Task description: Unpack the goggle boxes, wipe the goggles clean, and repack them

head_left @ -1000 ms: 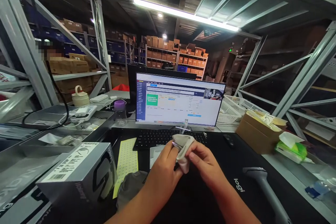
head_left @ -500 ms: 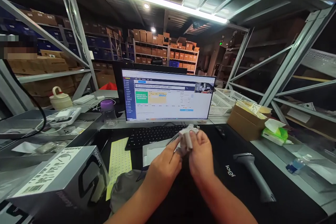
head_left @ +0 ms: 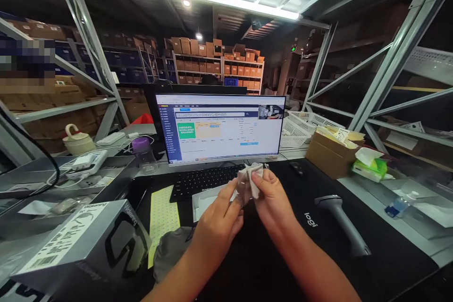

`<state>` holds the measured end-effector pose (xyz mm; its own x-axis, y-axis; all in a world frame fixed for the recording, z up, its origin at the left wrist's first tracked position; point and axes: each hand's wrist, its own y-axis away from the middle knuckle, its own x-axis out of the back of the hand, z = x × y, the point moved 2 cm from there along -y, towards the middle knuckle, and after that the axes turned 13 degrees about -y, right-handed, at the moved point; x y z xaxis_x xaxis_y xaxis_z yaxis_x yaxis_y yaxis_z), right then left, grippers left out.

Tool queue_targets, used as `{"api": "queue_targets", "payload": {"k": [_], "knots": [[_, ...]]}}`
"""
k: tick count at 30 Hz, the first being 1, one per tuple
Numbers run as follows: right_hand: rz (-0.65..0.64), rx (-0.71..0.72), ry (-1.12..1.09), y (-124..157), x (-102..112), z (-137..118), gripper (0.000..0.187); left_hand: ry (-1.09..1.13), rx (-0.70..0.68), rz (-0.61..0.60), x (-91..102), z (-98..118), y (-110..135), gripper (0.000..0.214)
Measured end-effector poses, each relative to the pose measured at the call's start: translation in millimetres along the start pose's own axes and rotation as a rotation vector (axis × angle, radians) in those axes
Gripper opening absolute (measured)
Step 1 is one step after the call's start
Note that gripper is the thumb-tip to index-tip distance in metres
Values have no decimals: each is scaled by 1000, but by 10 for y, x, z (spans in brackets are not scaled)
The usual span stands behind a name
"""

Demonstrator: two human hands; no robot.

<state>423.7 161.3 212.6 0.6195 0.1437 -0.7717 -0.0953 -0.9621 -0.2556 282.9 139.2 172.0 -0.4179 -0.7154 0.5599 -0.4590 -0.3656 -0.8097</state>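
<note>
Both my hands are raised over the black desk mat (head_left: 318, 245), in front of the keyboard (head_left: 205, 180). My left hand (head_left: 219, 224) and my right hand (head_left: 271, 198) both pinch a small crumpled pale cloth (head_left: 249, 180). A thin object is wrapped inside the cloth; I cannot make out what it is. Just behind the hands stands a lit monitor (head_left: 219, 125).
A grey boxed product (head_left: 81, 245) sits at the near left, beside a yellow sticker sheet (head_left: 162, 214) and a grey pouch (head_left: 171, 252). A barcode scanner (head_left: 341, 222) lies at right, near a mouse (head_left: 296, 167), a cardboard box (head_left: 331, 153) and tissues (head_left: 371, 165). Metal shelving surrounds the desk.
The view has swung right and down a little. My hands stay on the cloth, working it between the fingers, and have shifted slightly toward the keyboard.
</note>
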Motion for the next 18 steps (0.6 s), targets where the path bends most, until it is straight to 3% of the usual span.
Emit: {"api": "queue_targets", "payload": {"k": [5,8,11,15,18], "knots": [[2,104,74,293,-16,422,62,23,126,77,37,-97,64,30],[-21,120,158,380,-36,518,63,75,198,53,79,-153,83,34],[-11,29,49,270,-31,339,64,76,153,27,81,-137,62,36],[20,-116,-129,54,13,-23,59,-2,-57,30,22,-17,12,32],[18,-69,-146,54,18,-72,56,-74,-89,62,5,29,-1,26]]}}
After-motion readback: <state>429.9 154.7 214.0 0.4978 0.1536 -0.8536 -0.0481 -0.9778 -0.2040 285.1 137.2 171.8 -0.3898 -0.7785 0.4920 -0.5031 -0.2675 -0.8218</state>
